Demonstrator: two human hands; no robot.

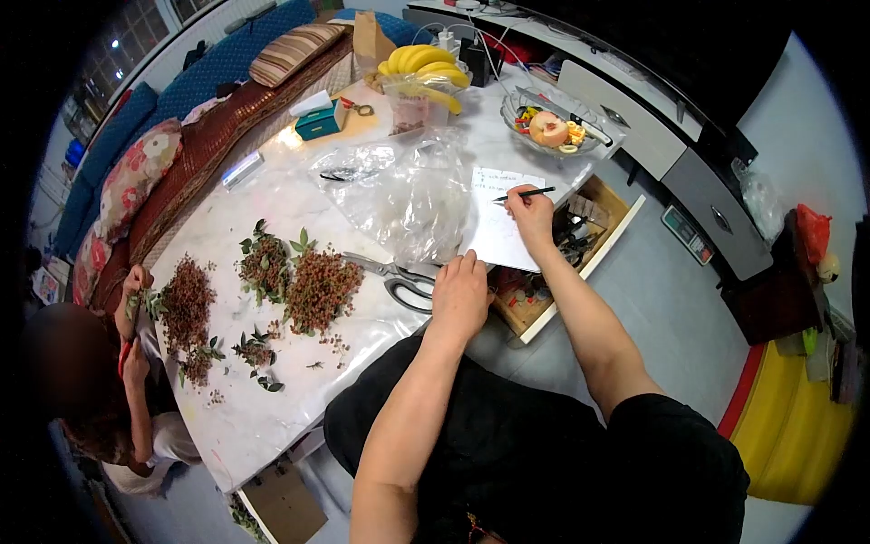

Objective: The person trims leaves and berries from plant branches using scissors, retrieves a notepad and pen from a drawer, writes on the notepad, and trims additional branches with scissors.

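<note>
My right hand [531,218] is closed around a black pen [536,193], its tip over a white sheet of paper [494,231] with some handwriting near the top. Fingers stretched out, my left hand [460,295] lies at the table edge by the sheet's lower left corner; nothing shows in its grip. Just left of it are large scissors [405,288] with grey handles. A crumpled clear plastic bag [408,195] touches the paper's left side. Farther left, heaps of small reddish-brown berries [322,290] with green leaves are spread on the white table [299,412].
An open drawer [589,267] full of odds and ends juts out below the paper. Bananas [424,62], a glass fruit bowl [544,145] with a knife and a green tissue box [320,121] stand farther back. At the left another person's hands [136,358] hold red-handled scissors and a sprig.
</note>
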